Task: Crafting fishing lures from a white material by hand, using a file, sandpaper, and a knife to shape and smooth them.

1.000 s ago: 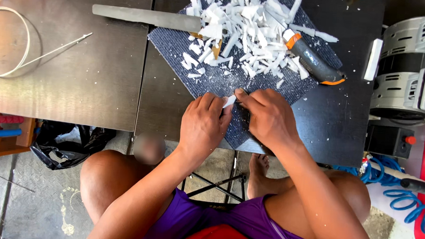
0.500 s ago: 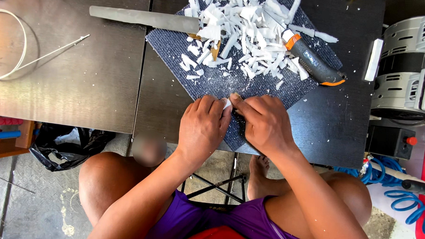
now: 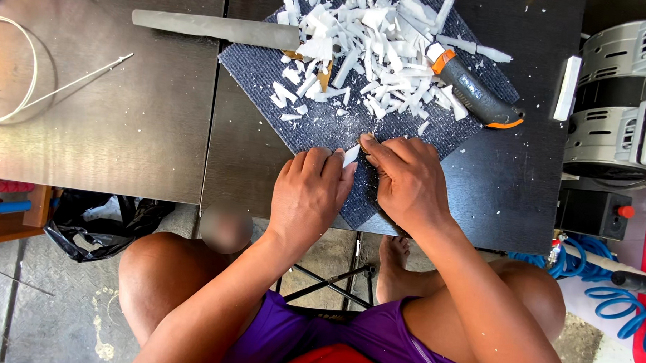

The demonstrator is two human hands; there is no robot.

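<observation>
Dark table (image 3: 160,126); hands on white sliver (image 3: 350,156)

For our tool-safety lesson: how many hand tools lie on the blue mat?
2: a grey-and-orange utility knife at the mat's right, and a flat metal file at its upper left. Shavings may hide others.

My view takes in a sleeveless purple top over red shorts, both arms bare, legs bare, one foot unshod.

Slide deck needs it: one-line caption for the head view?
Both hands, left and right, pinch a white chip over a blue mat beside a heap of chips and a knife.
</observation>
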